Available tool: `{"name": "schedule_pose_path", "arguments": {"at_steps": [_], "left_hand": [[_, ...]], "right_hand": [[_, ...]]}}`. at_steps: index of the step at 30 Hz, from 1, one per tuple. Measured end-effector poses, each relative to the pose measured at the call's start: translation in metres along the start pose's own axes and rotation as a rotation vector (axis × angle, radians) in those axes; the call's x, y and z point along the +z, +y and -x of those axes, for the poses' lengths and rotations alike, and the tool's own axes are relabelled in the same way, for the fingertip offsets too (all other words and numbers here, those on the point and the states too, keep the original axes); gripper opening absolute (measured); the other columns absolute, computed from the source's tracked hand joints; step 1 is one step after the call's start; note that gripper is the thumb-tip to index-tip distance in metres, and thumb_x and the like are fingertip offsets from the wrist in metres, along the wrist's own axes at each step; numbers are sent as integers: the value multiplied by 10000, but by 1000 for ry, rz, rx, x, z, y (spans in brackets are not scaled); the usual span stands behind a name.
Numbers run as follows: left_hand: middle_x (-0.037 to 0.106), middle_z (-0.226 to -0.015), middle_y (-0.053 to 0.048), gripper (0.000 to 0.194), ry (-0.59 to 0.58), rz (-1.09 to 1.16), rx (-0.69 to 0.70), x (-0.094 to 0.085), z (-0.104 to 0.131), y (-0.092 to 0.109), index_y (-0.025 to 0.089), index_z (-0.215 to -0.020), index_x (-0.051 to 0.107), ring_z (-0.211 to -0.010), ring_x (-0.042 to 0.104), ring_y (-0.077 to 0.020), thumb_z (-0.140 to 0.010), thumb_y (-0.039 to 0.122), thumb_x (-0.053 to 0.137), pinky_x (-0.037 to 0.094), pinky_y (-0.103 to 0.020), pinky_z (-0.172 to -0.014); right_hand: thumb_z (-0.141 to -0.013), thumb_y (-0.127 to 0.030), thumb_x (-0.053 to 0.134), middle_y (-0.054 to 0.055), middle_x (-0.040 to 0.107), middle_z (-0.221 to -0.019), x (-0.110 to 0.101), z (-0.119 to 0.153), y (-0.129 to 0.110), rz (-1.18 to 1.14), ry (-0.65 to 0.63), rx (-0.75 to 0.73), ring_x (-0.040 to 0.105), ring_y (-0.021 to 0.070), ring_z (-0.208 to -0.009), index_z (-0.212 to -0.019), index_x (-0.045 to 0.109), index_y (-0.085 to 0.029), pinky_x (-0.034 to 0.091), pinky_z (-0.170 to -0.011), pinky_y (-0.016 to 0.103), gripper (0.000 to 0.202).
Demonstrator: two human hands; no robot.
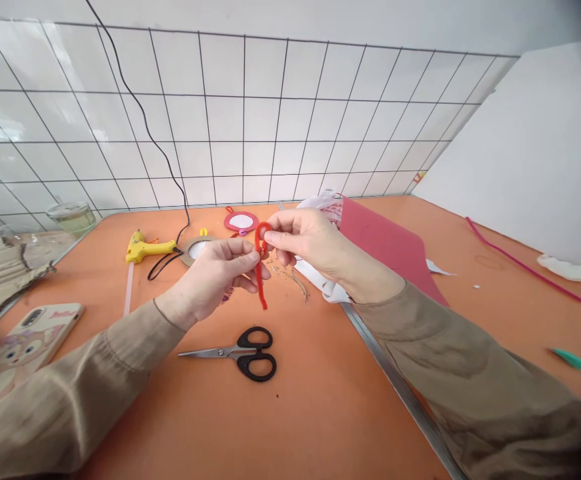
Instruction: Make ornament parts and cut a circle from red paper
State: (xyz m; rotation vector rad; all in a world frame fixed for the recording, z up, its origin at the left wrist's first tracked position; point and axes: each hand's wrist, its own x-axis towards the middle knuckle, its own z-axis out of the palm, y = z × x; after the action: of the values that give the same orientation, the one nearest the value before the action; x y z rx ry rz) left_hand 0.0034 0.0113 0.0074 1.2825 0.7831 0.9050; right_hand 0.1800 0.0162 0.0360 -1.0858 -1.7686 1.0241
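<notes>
Because its bend probably needs steadying, the left hand (pixel 215 272) and right hand (pixel 313 241) are pinching the red pipe cleaner (pixel 260 287).

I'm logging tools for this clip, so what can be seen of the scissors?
The scissors have slim silver-grey blades that look like metal, a small round pivot and two black handle loops, apparently plastic. They lie flat on the orange table, below the hands in view, blades pointing left and looking closed or nearly so. Only the table touches them.
</notes>
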Motion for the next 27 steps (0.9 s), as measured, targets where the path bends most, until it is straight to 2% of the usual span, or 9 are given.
{"name": "schedule_pose_path", "arguments": {"at_steps": [8, 13, 17, 20, 23, 25, 27], "left_hand": [[690, -616, -30, 210, -25, 103, -31, 0, -3, -2, 147, -673, 651, -477, 603, -86, -709, 274, 815, 395, -153, -405], [662, -575, -12, 255, 6, 76, -13, 0, -2, -2, 150, -660, 643, -476, 578, -82, -662, 303, 848, 393, -161, -415], [669, -627, -12, 227, 95, 44, 56, -3, -3, -1, 153, -667, 661, -528, 580, -84, -670, 307, 828, 442, -183, -492], [638, -639, 7, 209, 191, 53, 161, -5, -5, 0, 155, -650, 677, -567, 557, -79, -633, 285, 839, 438, -186, -517], [602, -625, 16, 210, 280, 80, 208, -4, -6, 2, 155, -619, 668, -570, 526, -82, -590, 265, 845, 406, -190, -496], [594, -621, 12, 207, 305, 89, 212, -3, -6, 3, 153, -621, 659, -573, 521, -87, -602, 267, 831, 397, -195, -497], [596, -630, 2, 194, 325, 89, 208, -3, -5, 4, 146, -636, 650, -585, 526, -91, -644, 264, 804, 399, -194, -508]], "right_hand": [[-877, -187, 592, -46, 524, -493, 0, 0, 3, -13, -40, -18, 505, 89, -489, -701, 600, -188, 410, -502, 218, 177], [-868, -201, 593, -48, 526, -514, 1, 0, 2, -55, -64, -39, 500, 83, -494, -716, 612, -188, 399, -493, 212, 153], [-862, -211, 580, -28, 581, -610, 1, -1, 1, -104, -13, -1, 513, 85, -491, -826, 632, -185, 405, -482, 227, 68], [-843, -247, 601, -16, 574, -590, 4, 0, 1, -7, 9, 30, 519, 95, -499, -753, 596, -184, 408, -490, 237, 110], [-783, -309, 678, -10, 592, -648, 10, 2, 4, 69, -31, -27, 539, 109, -549, -742, 555, -189, 420, -522, 253, 176], [-728, -312, 727, -17, 613, -733, 13, 3, 6, 142, -39, -92, 540, 109, -575, -825, 540, -200, 425, -543, 261, 238], [-720, -271, 723, -41, 609, -730, 15, 5, 8, 240, -50, -115, 530, 109, -581, -924, 528, -219, 416, -553, 260, 287]]}}
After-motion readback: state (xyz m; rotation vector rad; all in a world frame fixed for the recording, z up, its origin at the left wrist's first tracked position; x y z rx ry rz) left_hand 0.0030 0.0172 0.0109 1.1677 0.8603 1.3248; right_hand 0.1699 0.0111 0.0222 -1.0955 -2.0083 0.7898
